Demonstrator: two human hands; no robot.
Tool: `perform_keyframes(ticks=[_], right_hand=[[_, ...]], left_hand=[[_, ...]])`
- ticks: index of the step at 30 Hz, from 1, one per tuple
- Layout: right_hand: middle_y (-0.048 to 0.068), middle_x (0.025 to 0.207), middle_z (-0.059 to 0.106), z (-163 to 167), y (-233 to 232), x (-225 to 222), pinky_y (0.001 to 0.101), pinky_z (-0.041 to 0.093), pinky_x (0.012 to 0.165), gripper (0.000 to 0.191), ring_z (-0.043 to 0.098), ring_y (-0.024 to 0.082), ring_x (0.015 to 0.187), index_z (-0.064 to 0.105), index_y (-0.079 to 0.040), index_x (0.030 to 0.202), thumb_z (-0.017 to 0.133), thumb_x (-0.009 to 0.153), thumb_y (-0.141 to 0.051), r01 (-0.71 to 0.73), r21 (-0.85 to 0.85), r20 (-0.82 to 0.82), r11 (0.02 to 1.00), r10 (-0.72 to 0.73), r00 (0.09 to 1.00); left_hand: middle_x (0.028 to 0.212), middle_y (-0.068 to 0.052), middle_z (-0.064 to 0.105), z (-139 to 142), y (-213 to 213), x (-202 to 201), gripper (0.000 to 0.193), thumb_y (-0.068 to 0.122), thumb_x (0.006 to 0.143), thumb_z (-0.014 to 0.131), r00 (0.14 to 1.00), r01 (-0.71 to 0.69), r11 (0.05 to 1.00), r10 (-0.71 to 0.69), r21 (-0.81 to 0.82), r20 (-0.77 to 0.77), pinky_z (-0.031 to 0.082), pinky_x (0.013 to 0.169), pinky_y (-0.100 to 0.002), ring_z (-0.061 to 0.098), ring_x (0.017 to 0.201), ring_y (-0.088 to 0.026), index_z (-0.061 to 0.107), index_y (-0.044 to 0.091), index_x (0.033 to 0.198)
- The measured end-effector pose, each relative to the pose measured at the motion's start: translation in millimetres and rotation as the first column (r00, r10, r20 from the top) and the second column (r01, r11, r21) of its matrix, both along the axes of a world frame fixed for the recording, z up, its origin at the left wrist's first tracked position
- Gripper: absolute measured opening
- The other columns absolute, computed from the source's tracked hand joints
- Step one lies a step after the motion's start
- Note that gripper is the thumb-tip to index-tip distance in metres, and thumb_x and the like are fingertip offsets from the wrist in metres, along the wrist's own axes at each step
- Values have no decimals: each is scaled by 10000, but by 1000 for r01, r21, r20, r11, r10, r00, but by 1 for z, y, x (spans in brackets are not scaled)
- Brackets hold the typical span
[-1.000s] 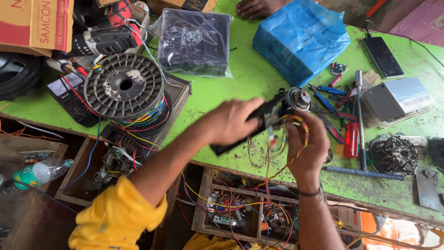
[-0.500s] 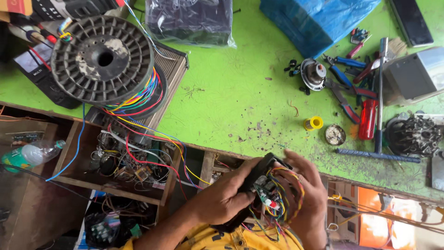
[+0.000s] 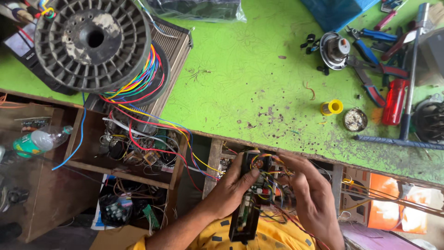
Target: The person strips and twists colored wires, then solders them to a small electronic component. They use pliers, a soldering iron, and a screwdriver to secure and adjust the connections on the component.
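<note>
Hands low at six o'clock hold a black circuit unit [image 3: 252, 194] trailing coloured wires: left hand [image 3: 233, 187] grips its side, right hand [image 3: 312, 194] rests curled fingers on the wires. At eleven o'clock sits a wire spool [image 3: 92, 44] on the green bench [image 3: 245, 74]; at two o'clock, pliers [image 3: 370, 76].
</note>
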State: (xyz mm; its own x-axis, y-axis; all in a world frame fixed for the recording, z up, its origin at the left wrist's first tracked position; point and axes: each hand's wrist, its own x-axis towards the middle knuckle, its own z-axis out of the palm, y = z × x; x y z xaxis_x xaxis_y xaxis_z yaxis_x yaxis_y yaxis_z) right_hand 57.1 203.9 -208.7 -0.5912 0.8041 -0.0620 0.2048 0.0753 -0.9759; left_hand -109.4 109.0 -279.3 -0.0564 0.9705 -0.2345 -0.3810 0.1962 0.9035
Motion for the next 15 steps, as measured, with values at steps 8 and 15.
perform_keyframes(ticks=[8, 15], right_hand=[[67, 834, 661, -5, -3, 4, 272, 472, 589, 290, 592, 134, 645, 734, -35, 1213, 651, 939, 12, 42, 411, 324, 911, -190, 927], [104, 1064, 704, -3, 1, 27, 321, 585, 752, 392, 725, 216, 907, 716, -98, 1176, 739, 793, -18, -416, 526, 411, 742, 207, 888]], left_hand=[[1446, -147, 516, 5, -1, -11, 589, 273, 1072, 519, 996, 86, 993, -86, 75, -10, 326, 1179, -332, 442, 1360, -185, 285, 46, 1563], [1065, -95, 565, 7, -6, -19, 339, 154, 1030, 504, 981, -56, 998, 53, -10, -186, 482, 855, -347, 524, 950, -183, 488, 20, 1341]])
